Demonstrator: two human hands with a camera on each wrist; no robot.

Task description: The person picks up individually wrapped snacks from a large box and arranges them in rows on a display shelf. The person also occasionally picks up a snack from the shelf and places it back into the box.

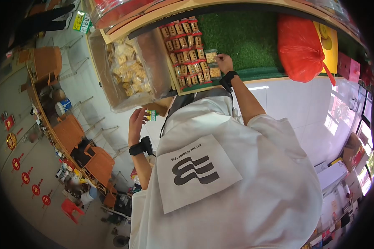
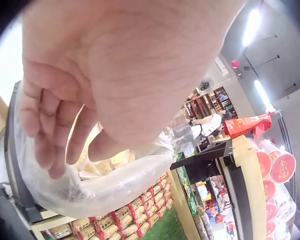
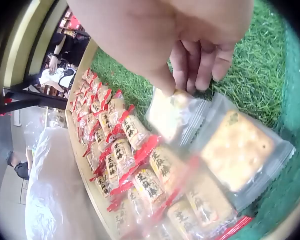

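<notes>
My right hand is at the display shelf, its thumb and fingertips pinching the edge of a clear-wrapped square cracker packet that lies on the green artificial grass. Beside it, closer to the front edge, lies a second cracker packet. Rows of red-ended wrapped snack bars with dark lettering border both packets. My left hand hangs in the air with loosely bent fingers and holds nothing. Near it stands a cardboard box lined with clear plastic, containing many more wrapped cracker packets.
A red plastic bag sits on the grass mat to the right, by a yellow box. A wooden rail runs above the shelf. Wooden chairs stand at the left. A green price tag shows near my left hand.
</notes>
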